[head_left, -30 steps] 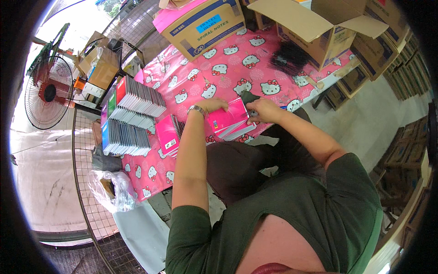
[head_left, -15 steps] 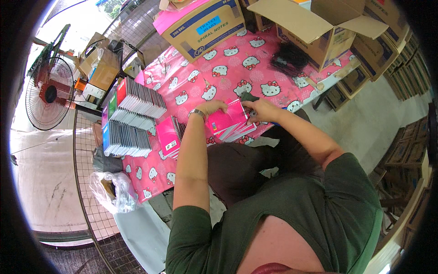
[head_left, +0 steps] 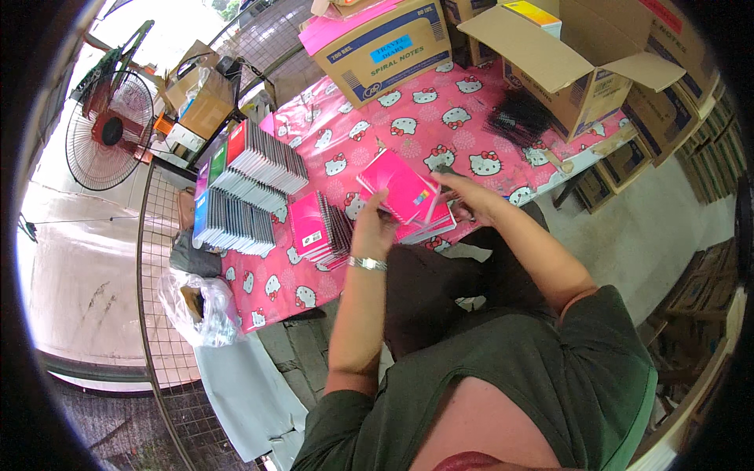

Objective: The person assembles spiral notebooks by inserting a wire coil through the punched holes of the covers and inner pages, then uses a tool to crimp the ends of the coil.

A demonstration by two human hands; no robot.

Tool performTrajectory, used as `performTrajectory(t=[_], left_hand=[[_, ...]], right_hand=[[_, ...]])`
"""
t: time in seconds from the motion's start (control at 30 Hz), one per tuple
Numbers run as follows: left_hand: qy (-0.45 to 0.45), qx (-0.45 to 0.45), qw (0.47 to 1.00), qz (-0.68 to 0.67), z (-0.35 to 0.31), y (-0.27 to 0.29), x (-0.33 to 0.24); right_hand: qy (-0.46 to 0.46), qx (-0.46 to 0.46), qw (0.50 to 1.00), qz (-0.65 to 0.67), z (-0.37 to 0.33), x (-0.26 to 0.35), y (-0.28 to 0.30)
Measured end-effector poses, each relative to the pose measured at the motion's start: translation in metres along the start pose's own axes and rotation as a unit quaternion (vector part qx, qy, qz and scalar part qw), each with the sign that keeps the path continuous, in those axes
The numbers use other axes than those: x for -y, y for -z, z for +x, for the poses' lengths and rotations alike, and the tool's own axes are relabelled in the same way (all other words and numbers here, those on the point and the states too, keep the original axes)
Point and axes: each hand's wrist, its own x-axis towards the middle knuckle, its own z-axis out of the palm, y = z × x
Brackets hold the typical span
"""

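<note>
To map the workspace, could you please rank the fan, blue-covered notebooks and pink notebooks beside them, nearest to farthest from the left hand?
Head view:
1. Pink notebooks, left of the left hand.
2. Blue-covered notebooks, farther left.
3. Fan, at the far left.

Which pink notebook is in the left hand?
The raised notebook partly hiding the pink pile; the others lie in that pile or the pink stack to its left.

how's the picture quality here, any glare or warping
Head view: black corners, the mesh bowed at left; head view: daylight blown out to white above the fan; head view: pale sheen on the cloth toward its far left; head view: held notebook reasonably clear.
</note>
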Motion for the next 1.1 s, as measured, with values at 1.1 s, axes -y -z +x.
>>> performTrajectory(t=[1.1], left_hand=[[-0.470, 0.091, 0.462, 0.747, -0.023, -0.040, 0.017]], right_hand=[[0.491, -0.075, 0.750, -0.437, -0.003, -0.006, 0.034]])
